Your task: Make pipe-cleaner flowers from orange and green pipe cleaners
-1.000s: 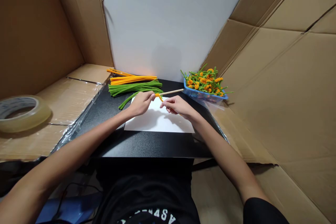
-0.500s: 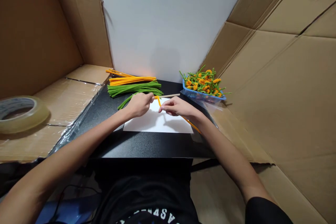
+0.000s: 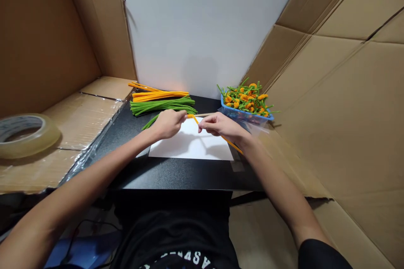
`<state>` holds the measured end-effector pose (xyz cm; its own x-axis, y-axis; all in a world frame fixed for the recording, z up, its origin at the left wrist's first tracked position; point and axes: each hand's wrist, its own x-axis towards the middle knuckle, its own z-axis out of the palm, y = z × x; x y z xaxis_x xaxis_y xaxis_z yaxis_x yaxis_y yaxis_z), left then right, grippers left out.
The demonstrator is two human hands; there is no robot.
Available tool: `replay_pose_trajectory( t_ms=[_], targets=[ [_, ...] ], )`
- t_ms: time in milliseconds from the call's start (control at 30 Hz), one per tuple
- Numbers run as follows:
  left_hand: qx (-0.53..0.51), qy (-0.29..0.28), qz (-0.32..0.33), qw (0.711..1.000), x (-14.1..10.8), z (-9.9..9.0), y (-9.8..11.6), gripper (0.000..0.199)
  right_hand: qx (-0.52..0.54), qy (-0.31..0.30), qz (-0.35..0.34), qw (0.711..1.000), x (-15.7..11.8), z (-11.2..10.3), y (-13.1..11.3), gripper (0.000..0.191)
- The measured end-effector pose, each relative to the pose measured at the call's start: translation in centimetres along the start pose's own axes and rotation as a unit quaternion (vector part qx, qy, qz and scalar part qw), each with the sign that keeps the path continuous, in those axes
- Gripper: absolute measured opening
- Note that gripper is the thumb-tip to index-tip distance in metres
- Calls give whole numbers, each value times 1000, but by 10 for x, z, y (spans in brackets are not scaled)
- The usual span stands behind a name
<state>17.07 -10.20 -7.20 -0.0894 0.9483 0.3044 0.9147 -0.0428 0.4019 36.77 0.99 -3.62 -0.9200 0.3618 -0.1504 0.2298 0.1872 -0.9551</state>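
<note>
My left hand (image 3: 171, 124) is closed in a pinch at the end of a thin pale stick (image 3: 206, 114), which points right. An orange pipe cleaner (image 3: 195, 119) bends over the stick beside the left fingertips. Its strand runs down to my right hand (image 3: 222, 126), whose thumb and fingers pinch it. The rest of that strand comes out below the right hand and trails toward the wrist. Both hands are over a white sheet of paper (image 3: 186, 147). How the pipe cleaner sits under the left fingers is hidden.
Orange pipe cleaners (image 3: 160, 95) and green pipe cleaners (image 3: 162, 106) lie at the back left of the black table (image 3: 176, 174). A blue basket (image 3: 243, 114) of orange-and-green pipe-cleaner flowers stands back right. A tape roll (image 3: 47, 136) rests on cardboard at left. Cardboard walls (image 3: 347, 113) flank the table.
My right hand has moved right and slightly up, drawing the orange strand from hanging down to slanting rightward. The left hand has barely moved.
</note>
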Motion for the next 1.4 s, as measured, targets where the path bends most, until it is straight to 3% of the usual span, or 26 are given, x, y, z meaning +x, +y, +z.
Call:
replay_pose_trajectory(
  t_ms=[67, 100, 200, 267, 333, 400, 500, 600, 667, 767, 833, 900, 967, 1033, 1100, 1167, 1233, 1300, 1400],
  targets=[
    [-135, 36, -1, 990, 1, -8, -1, 31, 19, -8, 18, 1000, 1, 5, 9, 41],
    [-212, 26, 9, 977, 2, -11, -1, 34, 35, -13, 32, 999, 3, 4, 15, 42],
    [-359, -107, 54, 926, 0, -18, 2, 37, 68, -35, 66, 995, 12, -9, 29, 44],
    [-343, -227, 98, 906, -1, -17, 4, 35, 45, -53, 77, 995, 14, -18, 27, 45],
    [-254, -283, 134, 915, -3, -11, 6, 30, -7, -65, 75, 995, 12, -23, 17, 44],
    [-135, -240, 129, 953, -3, -4, 6, 24, -66, -50, 48, 995, 5, -19, 2, 42],
    [-17, -85, 41, 995, -2, 2, 4, 22, -100, 14, 0, 995, -6, -4, -12, 41],
    [-115, 19, -2, 993, 1, 0, 0, 29, -45, 65, -28, 996, -9, 9, -3, 45],
    [-273, 8, 9, 962, 2, -4, 0, 34, 25, 78, -14, 997, -6, 11, 11, 47],
    [-428, -129, 37, 894, 2, -6, 2, 40, 76, 70, 21, 994, 0, 0, 25, 44],
    [-418, -241, 67, 873, 0, -6, 4, 40, 51, 60, 23, 997, 1, -10, 23, 42],
    [-335, -296, 101, 889, -2, -4, 5, 36, -4, 38, 17, 999, -1, -16, 12, 39],
    [-203, -258, 114, 938, -3, -1, 5, 28, -67, 25, 12, 997, -6, -15, -1, 34],
    [-66, -156, 83, 982, -3, 3, 5, 23, -112, 51, 1, 992, -10, -8, -10, 31],
    [16, -55, 28, 998, -3, 5, 6, 24, -114, 91, -19, 989, -12, 2, -11, 30],
    [11, 21, -11, 1000, -3, 6, 7, 26, -61, 128, -31, 989, -11, 10, -3, 30],
    [-80, 67, -15, 994, -3, 7, 9, 29, 26, 149, -21, 988, -8, 14, 12, 36],
    [-228, 59, 0, 972, -3, 7, 11, 34, 98, 146, 5, 984, -5, 11, 27, 43],
    [-406, -76, 17, 911, -2, 4, 11, 42, 124, 121, 31, 984, -2, -2, 38, 46]
  ],
)
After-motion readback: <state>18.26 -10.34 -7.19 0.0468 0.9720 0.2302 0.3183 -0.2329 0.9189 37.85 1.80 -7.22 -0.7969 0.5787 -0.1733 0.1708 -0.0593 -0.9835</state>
